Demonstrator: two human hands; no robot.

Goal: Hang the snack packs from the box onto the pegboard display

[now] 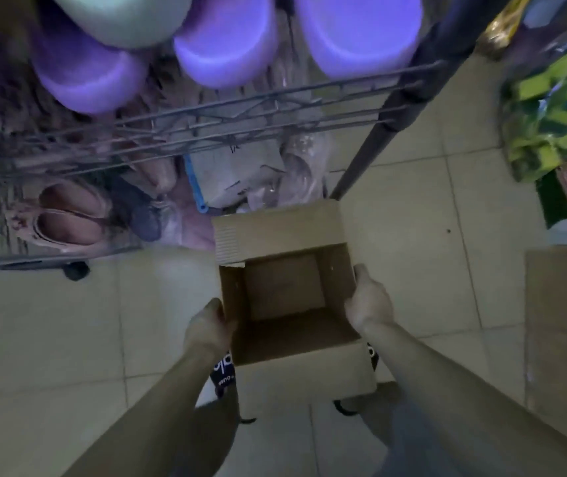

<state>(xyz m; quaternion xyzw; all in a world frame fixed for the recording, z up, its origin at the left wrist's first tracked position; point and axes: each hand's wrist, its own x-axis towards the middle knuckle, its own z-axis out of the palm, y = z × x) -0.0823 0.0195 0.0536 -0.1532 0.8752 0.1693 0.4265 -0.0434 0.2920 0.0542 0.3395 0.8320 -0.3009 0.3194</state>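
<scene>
Head view: the cardboard box [289, 297] sits low in the middle of the frame, open at the top, with one flap folded outward on its far side toward the wire rack [206, 125]. Both hands grip it. The left hand [208, 325] curls round the box's left wall near its near corner, and the right hand [369, 301] curls round the right wall, thumb up along the edge. The two grips lie on opposite sides of the box, about level with each other, so neither hand is plainly nearer.

Inside the box only bare brown bottom shows; no snack packs can be seen in it, and from this angle it looks empty. Packaged goods in green and yellow wrappers [550, 108] hang or stand well to the right of the box and beyond it, at the frame's right edge. They may be on the display, though no pegboard or hook can be made out. A second brown cardboard piece [560, 325] lies on the tiled floor [68, 321] right of the box.

The box's opening faces straight up toward the camera, its sides running away from the person toward the rack. With both hands taken up by the box, the hanging appears finished, and the next move likely concerns the box itself.
</scene>
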